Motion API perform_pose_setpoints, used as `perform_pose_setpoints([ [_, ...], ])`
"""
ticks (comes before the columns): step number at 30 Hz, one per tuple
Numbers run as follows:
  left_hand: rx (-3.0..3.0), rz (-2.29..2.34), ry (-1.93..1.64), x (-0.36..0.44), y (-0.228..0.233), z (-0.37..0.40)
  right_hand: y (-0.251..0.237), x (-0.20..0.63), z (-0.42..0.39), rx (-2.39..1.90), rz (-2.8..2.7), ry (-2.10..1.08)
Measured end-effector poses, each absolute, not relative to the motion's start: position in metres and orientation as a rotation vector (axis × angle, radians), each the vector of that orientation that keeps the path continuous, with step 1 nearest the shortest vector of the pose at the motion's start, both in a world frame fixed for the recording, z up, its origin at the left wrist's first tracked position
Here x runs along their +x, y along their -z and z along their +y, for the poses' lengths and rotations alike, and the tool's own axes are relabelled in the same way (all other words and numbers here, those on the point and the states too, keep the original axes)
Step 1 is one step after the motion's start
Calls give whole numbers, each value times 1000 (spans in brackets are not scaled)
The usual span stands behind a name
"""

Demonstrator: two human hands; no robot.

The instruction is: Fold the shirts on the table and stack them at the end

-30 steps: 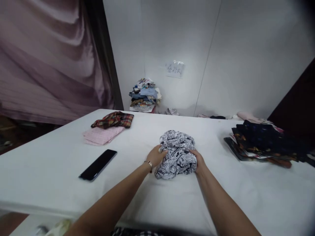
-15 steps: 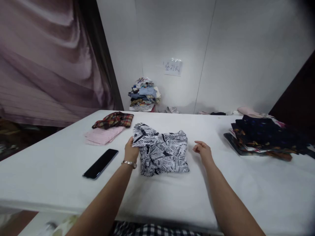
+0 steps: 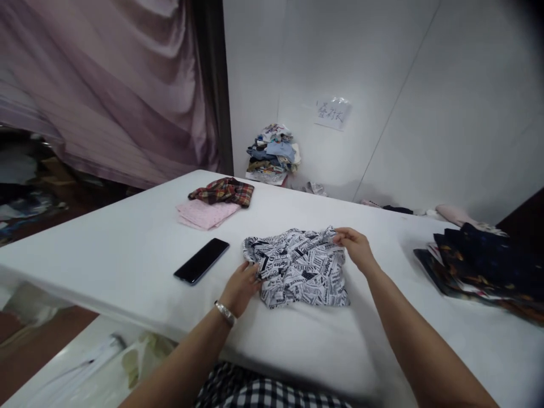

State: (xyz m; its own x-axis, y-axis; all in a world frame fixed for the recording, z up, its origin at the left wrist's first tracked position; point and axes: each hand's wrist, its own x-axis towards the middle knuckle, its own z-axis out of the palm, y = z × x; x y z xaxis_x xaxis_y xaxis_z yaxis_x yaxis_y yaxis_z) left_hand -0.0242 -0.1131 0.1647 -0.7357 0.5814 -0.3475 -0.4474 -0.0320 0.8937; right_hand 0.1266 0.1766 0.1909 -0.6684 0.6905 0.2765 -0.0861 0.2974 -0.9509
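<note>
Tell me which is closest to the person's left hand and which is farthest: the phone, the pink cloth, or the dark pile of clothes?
From the left hand, in the head view:
1. The phone, just to its left on the table.
2. The pink cloth, farther back on the left, under a plaid cloth.
3. The dark pile of clothes, far off at the right edge.

That garment (image 3: pixel 302 267) in the middle is white with black newspaper-style lettering all over. The table (image 3: pixel 127 249) is plain white, the phone (image 3: pixel 201 260) glossy black. At the far side there's a pale pink cloth (image 3: pixel 206 214) with a red-and-yellow plaid one (image 3: pixel 223 191) on top. On the right sits a dark navy stack (image 3: pixel 484 263) with orange bits. Curtain (image 3: pixel 106 85) — dusty mauve. Walls (image 3: pixel 425 85) — white.
</note>
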Motion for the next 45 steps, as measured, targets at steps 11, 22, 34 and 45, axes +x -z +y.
perform_pose_setpoints([
  [11, -128, 1141, -1931, -8, -161, -137, -172, -37, 136, -329, -2887, -936],
  [22, -174, 1047, -1784, -15, -168, -119, -221, -44, 148, -220, -2695, -887],
  [34, 558, 1509, -1470, -20, -177, -74, -300, 98, 180, -432, -2026, -1383],
  [45, 863, 1858, -1370, -25, -165, -35, -243, 202, 132, -799, -2240, -690],
])
